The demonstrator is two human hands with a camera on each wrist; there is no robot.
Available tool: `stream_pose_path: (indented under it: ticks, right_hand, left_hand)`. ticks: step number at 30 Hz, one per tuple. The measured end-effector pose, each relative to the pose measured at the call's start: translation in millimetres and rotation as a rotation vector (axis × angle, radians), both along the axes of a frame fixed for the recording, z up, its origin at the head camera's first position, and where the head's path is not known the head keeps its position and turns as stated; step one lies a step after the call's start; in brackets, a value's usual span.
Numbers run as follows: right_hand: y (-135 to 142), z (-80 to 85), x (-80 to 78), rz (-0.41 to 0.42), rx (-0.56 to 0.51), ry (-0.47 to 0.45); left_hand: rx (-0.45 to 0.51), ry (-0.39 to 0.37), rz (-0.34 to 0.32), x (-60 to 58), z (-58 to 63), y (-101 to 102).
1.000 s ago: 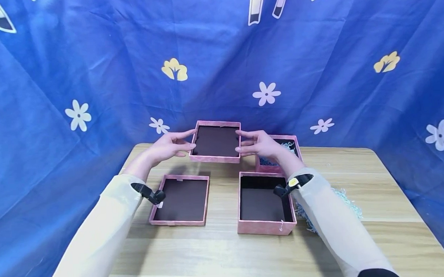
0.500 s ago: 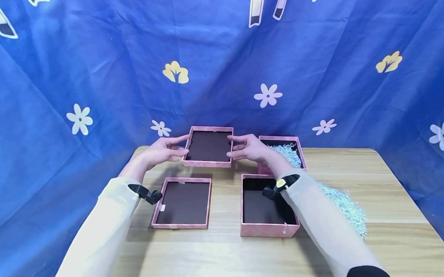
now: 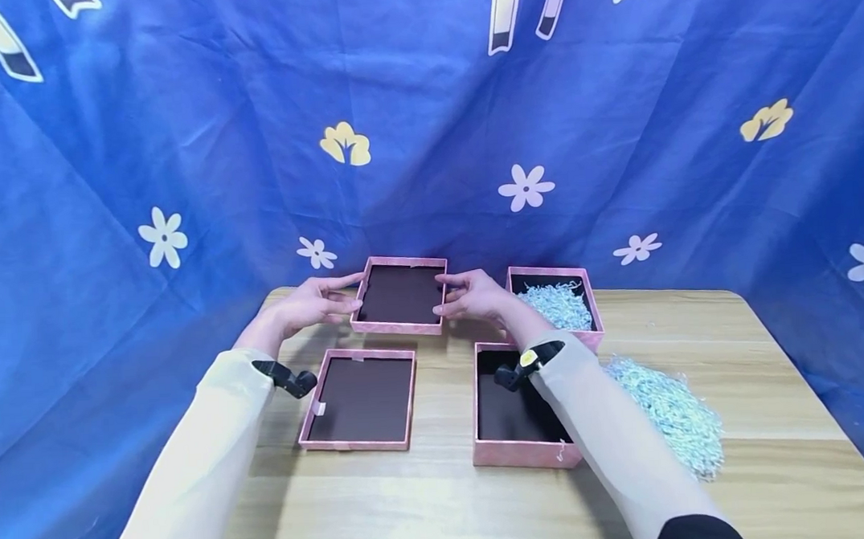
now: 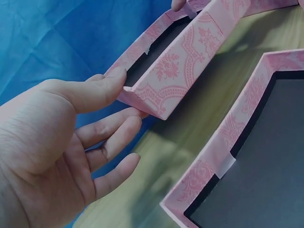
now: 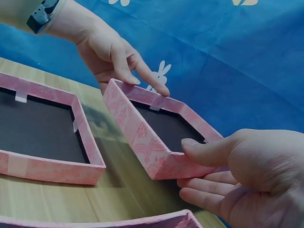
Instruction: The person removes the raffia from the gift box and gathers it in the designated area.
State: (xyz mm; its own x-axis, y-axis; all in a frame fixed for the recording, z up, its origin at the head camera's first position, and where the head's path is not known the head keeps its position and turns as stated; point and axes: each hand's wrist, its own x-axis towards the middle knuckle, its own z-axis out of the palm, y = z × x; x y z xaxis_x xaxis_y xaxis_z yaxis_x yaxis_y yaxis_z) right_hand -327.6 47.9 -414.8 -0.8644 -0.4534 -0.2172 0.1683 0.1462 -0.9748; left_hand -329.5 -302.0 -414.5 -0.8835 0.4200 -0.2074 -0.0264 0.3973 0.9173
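A shallow pink box lid (image 3: pixel 400 293) with a black inside is held a little above the far left of the table, inner side up. My left hand (image 3: pixel 306 307) pinches its left side; in the left wrist view the thumb lies on the rim, with fingers under the corner. On the opposite side, my right hand (image 3: pixel 480 296) grips it the same way, thumb over the rim in the right wrist view. A second pink lid (image 3: pixel 365 397) lies inner side up on the table nearer to me. Right of that stands a deep pink box (image 3: pixel 516 454), partly hidden by my right forearm.
At the back right, another pink box (image 3: pixel 595 311) contains light blue shredded paper (image 3: pixel 560 306). A loose heap of the same shredded paper (image 3: pixel 666 412) lies on the wooden table (image 3: pixel 442 510) to the right. A blue patterned cloth (image 3: pixel 426 141) hangs behind.
Both hands have carried the lid left and lower, towards the table. My right forearm has shifted left, uncovering more of the back box and the heap of shredded paper.
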Motion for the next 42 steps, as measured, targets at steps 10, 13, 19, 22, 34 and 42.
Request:
stream_pose_path:
  ticks: [10, 13, 19, 22, 34, 42]
  right_hand:
    - [-4, -6.8, -5.1, -0.035, 0.061, -0.052]
    - [-6, -8.5, -6.5, -0.030, 0.083, -0.054]
    - [-7, -13.4, -8.1, -0.024, 0.127, -0.038]
    - [-7, -16.2, -9.7, -0.024, 0.147, -0.031]
    - [-9, -21.8, -8.7, 0.010, 0.234, 0.020]
    - [-9, -27.4, -9.7, -0.018, 0.270, 0.028]
  left_hand:
    - [-0.015, -0.005, -0.008, -7.1, -17.3, 0]
    - [-0.015, -0.012, -0.020, -8.1, -20.1, -1]
    - [-0.030, -0.014, -0.020, -10.3, -26.9, -1]
    - [-0.042, -0.009, -0.019, -12.5, -30.6, 0]
    - [-0.076, -0.041, -0.013, -12.6, -37.9, 8]
    - [-0.090, -0.027, -0.009, -12.2, -36.3, 10]
